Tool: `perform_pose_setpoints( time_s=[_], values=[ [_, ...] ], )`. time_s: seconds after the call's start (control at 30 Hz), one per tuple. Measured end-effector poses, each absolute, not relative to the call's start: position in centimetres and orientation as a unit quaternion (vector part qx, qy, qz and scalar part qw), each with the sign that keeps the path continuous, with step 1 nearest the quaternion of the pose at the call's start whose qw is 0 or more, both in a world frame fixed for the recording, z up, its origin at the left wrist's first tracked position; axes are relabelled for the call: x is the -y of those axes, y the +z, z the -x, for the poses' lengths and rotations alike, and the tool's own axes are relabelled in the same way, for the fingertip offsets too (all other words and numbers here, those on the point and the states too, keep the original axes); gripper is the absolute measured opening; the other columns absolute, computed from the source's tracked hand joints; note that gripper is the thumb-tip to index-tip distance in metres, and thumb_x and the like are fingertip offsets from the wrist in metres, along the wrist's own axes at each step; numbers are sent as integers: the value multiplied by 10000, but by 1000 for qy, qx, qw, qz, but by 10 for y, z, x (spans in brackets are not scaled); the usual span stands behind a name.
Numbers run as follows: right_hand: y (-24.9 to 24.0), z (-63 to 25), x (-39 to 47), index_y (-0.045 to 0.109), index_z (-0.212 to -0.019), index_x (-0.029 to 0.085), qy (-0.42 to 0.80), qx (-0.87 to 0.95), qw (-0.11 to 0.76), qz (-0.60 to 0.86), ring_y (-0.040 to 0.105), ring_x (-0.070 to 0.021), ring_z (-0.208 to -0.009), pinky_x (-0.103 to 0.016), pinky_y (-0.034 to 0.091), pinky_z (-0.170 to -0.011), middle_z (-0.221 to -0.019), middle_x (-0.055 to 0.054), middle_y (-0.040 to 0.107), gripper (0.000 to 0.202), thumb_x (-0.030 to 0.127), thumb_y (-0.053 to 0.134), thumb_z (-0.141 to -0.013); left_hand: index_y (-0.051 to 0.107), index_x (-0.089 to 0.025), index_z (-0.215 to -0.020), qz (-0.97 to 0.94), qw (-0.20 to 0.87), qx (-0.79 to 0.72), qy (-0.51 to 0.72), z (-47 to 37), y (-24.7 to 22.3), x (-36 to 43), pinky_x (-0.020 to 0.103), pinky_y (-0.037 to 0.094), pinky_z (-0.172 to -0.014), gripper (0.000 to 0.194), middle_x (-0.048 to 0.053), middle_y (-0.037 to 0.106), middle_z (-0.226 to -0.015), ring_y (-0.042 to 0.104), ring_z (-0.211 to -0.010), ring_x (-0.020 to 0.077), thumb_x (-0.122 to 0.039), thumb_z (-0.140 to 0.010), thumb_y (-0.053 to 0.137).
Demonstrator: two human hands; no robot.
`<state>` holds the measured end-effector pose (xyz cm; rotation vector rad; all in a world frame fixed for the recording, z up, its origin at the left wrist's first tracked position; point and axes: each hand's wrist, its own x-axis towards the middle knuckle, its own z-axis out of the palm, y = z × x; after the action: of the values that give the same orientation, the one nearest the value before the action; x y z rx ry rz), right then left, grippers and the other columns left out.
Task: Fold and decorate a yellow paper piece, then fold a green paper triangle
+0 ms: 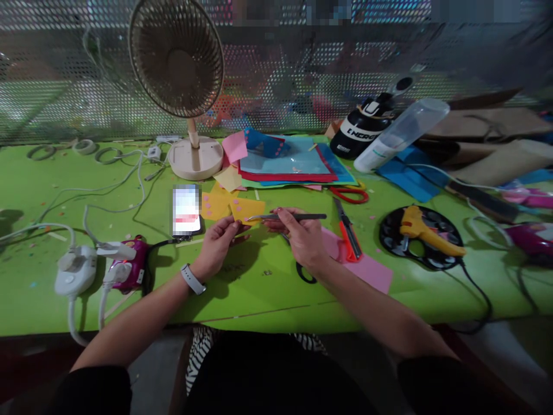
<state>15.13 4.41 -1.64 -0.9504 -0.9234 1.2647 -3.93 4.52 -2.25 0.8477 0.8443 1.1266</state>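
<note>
My left hand [219, 244] pinches the lower edge of a small piece of yellow paper [253, 208] dotted with pink spots. Between the fingers of my right hand [300, 233] is a pair of dark metal tweezers [309, 217], its tip lying at the yellow paper's lower edge. Whether the tip grips anything is too small to tell. More yellow paper with pink dots [215, 205] lies just behind my left hand. Under and beside my right hand are pink paper [371, 272] and scissors with black handles [306, 273], partly hidden.
A lit phone [186, 210] lies left of my hands. To the right are a red utility knife [348, 230] and a yellow glue gun [425, 230] on a black tray. A fan [196, 158], stacked coloured sheets [285, 161] and a black bottle [360, 129] stand behind. Power strips [75, 270] and cords occupy the left.
</note>
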Motion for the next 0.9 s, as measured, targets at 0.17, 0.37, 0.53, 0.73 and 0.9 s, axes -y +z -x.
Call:
perform_pose_setpoints(
  time_s=[0.17,0.37,0.53,0.73,0.9],
  values=[
    [-13,-138,-47,668,-954,192,581,351,611,407,742,-179,-705,-273,612,-625,-768,-14,759,308,392,769,-742,689,-178,-923,-379,669,-374,518,39,-26,-45,338,572,-834,267,38,718,-966,679,-966,192,-372,-758,769],
    [-11,-128,-50,662,-946,197,571,346,629,399,741,-180,-694,-277,610,-620,-743,-6,754,289,373,769,-744,690,-188,-960,-377,666,-364,531,38,-24,-45,369,570,-851,293,46,723,-989,684,-959,200,-385,-758,766],
    [-11,-127,-50,662,-934,197,564,343,637,400,741,-190,-695,-284,607,-609,-740,-7,754,280,369,770,-741,688,-196,-983,-383,660,-371,530,38,-25,-45,399,559,-881,286,55,718,-1041,676,-1002,215,-380,-773,750],
    [-12,-126,-50,667,-937,195,561,343,640,397,738,-178,-680,-290,613,-640,-749,-10,758,282,370,772,-743,693,-200,-983,-385,658,-373,529,38,-25,-45,377,562,-860,293,45,719,-1013,680,-966,201,-388,-766,752],
    [-12,-126,-49,671,-927,191,562,344,640,396,738,-182,-681,-296,616,-642,-750,-13,757,294,379,782,-731,699,-203,-968,-382,660,-371,530,38,-24,-45,364,563,-848,286,29,718,-974,680,-945,192,-382,-755,764]
  ],
)
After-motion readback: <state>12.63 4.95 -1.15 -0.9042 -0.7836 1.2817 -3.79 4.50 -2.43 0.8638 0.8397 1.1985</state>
